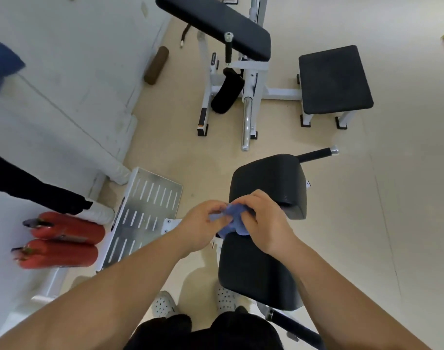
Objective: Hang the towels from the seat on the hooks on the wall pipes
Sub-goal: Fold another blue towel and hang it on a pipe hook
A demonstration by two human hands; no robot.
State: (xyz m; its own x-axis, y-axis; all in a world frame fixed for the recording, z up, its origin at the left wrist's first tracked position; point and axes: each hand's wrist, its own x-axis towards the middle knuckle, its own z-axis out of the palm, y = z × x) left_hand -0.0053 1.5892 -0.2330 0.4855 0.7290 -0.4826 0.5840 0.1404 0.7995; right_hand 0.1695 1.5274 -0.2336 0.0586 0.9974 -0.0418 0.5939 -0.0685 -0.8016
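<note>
A small blue towel [233,218] is bunched between both my hands above the black padded seat [256,269] of a gym machine. My left hand [200,223] pinches its left end. My right hand [263,218] grips the rest, fingers curled over it. A second blue towel [2,66] hangs on the white wall at the far left, blurred. White-wrapped wall pipes [114,170] run down the wall to the floor; no hook is plainly visible.
Two red fire extinguishers [61,239] lie by the wall at the left, beside a slotted metal footplate [145,213]. A white-framed weight bench [215,29] and a black stool [334,79] stand ahead. A dark sleeve [34,193] reaches in from the left. My feet [165,304] are below.
</note>
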